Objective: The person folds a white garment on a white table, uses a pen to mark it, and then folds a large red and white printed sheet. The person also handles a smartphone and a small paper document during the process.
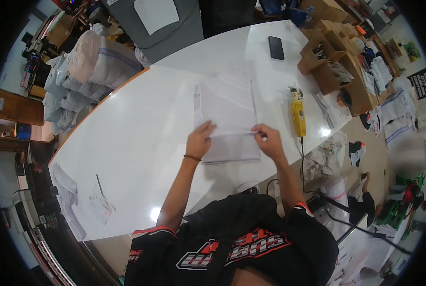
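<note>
A stack of thin white sheets (pixel 227 103), cloth or paper I cannot tell, lies on the white table in front of me. One upper sheet ends in a crosswise edge, and below it shows a greyer lower layer (pixel 232 148). My left hand (pixel 199 138) rests palm down over the stack's left side, fingers extended and its grip on nothing visible. On the other side, my right hand (pixel 269 139) pinches the right end of that crosswise edge between thumb and fingers.
A yellow corded power cutter (pixel 298 116) lies right of the stack, its cord running off the table's near edge. Beyond it are a black phone (pixel 276 48) and cardboard boxes (pixel 329 71). Papers and a pen (pixel 99 185) lie at left. Stuffed sacks (pixel 91 64) stand beyond the table; another person (pixel 363 203) is at lower right.
</note>
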### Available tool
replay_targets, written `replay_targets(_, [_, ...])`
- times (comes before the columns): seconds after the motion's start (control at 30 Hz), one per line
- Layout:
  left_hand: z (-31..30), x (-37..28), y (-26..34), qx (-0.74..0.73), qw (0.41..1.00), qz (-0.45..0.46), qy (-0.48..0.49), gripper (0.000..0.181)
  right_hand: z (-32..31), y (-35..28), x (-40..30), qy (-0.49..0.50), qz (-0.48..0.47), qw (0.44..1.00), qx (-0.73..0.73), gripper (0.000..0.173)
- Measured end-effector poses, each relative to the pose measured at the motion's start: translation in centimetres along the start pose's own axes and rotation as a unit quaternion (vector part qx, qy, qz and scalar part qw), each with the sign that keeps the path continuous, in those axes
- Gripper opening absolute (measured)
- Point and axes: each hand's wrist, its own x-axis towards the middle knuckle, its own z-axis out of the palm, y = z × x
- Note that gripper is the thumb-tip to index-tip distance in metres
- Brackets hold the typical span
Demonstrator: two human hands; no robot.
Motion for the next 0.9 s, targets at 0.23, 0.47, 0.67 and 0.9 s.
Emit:
replay_targets(0.23, [7.6, -5.8, -2.0, 0.097, 0.992, -0.003, -0.075, 0.043, 1.1, 9.2, -3.5, -0.14, 0.063, 0.984, -0.093, 0.021])
replay_targets(0.47, [10.8, -4.1, 4.9, 0.085, 0.984, 0.065, -0.139, 0.05, 0.2, 11.8, 5.9, 0.003, 0.069, 0.985, -0.157, 0.031])
replay_targets(0.67, [16.0, -2.4, 8.3, 0.15, 0.96, 0.118, -0.204, 0.043, 1.9, 12.1, 17.9, 0.089, 0.176, 0.952, -0.235, 0.046])
replay_targets(0.9, [16.9, -2.1, 6.7, 0.02, 0.987, 0.036, -0.153, 0.027, 2.6, 12.1, 22.3, 0.026, 0.156, 0.959, -0.237, 0.032])
